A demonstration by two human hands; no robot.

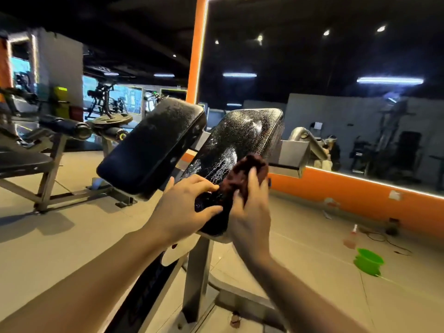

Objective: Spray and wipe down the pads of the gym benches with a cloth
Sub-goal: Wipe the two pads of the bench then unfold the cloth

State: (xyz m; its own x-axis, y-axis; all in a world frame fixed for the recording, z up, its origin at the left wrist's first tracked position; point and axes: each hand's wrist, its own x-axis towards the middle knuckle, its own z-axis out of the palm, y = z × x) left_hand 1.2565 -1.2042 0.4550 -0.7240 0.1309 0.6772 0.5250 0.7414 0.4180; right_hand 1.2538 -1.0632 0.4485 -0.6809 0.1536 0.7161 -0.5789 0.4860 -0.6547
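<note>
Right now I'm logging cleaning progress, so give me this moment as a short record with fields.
place: gym floor beside a wall mirror
right pad: streaked with white spray, not yet wiped dry
left pad: speckled with droplets
cloth: dark red, on the right pad
right hand: grips the cloth
left hand: holds the right pad's lower edge
floor items: spray bottle, green bowl

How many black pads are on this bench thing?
2: the left pad, dotted with droplets, and the right pad, streaked with spray, where both hands work the cloth.
</note>
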